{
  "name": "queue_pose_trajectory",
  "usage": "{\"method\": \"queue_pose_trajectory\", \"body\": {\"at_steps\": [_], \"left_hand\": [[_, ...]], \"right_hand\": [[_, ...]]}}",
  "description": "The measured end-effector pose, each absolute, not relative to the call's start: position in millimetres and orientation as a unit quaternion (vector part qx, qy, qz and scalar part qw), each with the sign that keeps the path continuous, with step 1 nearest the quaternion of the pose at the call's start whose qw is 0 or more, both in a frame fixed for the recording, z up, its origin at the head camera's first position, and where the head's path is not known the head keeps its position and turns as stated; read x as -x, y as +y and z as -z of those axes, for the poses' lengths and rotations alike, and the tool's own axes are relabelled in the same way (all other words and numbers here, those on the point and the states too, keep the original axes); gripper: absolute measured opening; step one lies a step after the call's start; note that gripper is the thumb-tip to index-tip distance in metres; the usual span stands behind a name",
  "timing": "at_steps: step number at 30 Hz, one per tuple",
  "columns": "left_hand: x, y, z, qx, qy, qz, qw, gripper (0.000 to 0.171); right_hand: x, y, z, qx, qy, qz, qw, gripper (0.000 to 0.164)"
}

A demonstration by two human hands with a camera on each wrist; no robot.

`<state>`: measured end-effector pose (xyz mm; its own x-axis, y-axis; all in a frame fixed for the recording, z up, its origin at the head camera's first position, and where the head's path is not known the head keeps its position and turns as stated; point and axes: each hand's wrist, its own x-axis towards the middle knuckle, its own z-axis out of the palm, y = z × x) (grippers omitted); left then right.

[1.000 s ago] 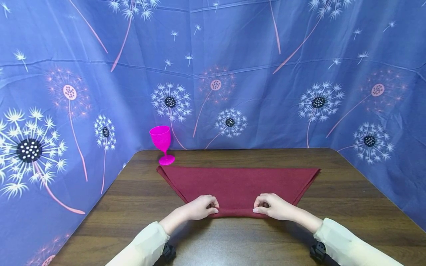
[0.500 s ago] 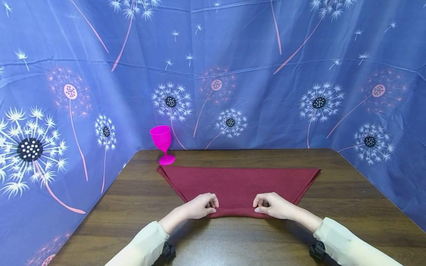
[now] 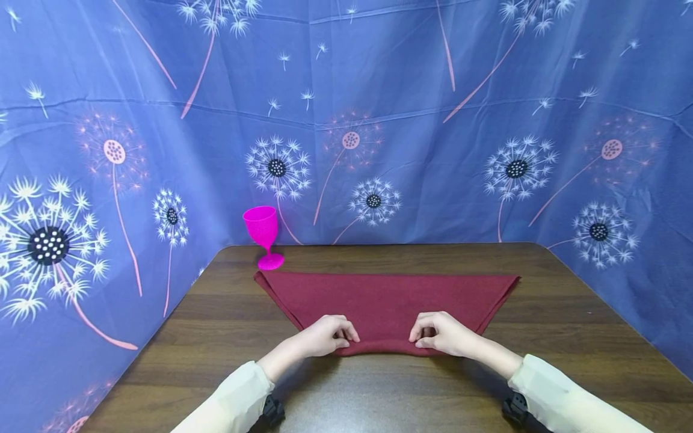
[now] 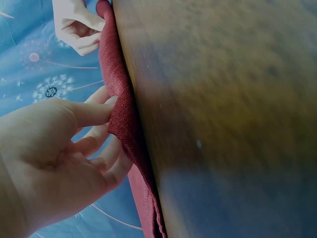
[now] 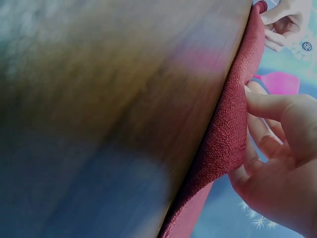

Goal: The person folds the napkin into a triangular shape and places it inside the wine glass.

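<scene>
A dark red cloth napkin lies on the table, its long straight side at the back and its slanted sides narrowing toward me. The near edge is turned up into a soft, thick fold. At the left part of this fold my left hand pinches the cloth between thumb and fingers. My right hand pinches the same fold farther right, mirroring the left. In the left wrist view the thumb presses the rolled cloth with fingers behind it. The right wrist view shows the rolled cloth held likewise, one corner flaring out.
A bright pink goblet stands upright at the table's back left, just behind the napkin's left corner. The brown wooden table reaches back to a blue curtain with dandelion prints, which also covers both sides.
Both hands have shifted very slightly, staying on the napkin's near edge. The turned-up fold between and beside them looks a little wider. The goblet has not moved.
</scene>
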<state>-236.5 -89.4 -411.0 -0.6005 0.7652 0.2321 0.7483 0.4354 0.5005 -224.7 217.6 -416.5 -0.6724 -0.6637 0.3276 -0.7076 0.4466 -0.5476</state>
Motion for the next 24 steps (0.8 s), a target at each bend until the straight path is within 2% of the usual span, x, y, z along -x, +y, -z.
{"method": "queue_pose_trajectory", "body": {"at_steps": [8, 12, 17, 24], "left_hand": [[236.3, -89.7, 410.3, -0.448, 0.86, -0.243, 0.007, 0.007], [235.3, -89.0, 409.5, -0.44, 0.865, -0.24, 0.015, 0.014], [234.2, -88.3, 409.4, -0.44, 0.866, -0.237, 0.017, 0.023], [233.4, -87.1, 408.8, -0.44, 0.865, -0.24, 0.019, 0.022]], "right_hand": [[227.6, 218.7, 415.6, -0.453, -0.841, -0.289, 0.06, 0.018], [225.9, 219.1, 414.8, -0.463, -0.837, -0.286, 0.062, 0.02], [222.8, 218.9, 413.9, -0.458, -0.841, -0.281, 0.057, 0.009], [221.1, 219.8, 415.2, -0.433, -0.86, -0.265, 0.046, 0.018]]}}
